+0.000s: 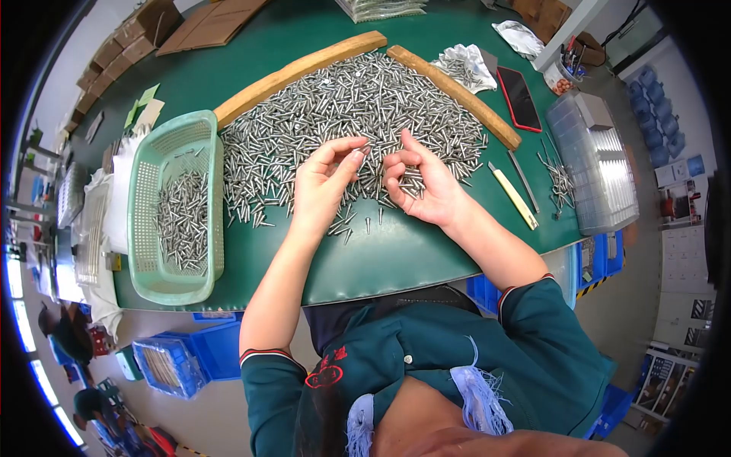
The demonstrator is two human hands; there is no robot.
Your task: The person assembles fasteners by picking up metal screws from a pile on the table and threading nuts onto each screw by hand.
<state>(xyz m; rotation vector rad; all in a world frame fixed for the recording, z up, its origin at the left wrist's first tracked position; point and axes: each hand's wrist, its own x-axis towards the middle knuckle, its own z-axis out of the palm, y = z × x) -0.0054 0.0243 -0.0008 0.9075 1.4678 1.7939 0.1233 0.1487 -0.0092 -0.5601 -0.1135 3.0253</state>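
A wide pile of small silver metal pins [335, 99] with headed ends covers the middle of the green table [365, 263]. Over the pile's near edge, my left hand [324, 183] pinches thumb and forefinger together on what looks like one metal pin [365, 151], mostly hidden by the fingertips. Facing it, my right hand [438, 186] has its fingers curled toward the palm and its thumb raised. Several metal pins [412, 183] show inside that curl. A few loose pins [368, 225] lie on the table just below the hands.
Left of the pile stands a green plastic basket [215, 228] partly filled with pins. Two wooden bars [297, 76] border the pile's far side. To the right lie a yellow-handled cutter [514, 198], a red-edged phone [520, 99] and clear plastic boxes [601, 175].
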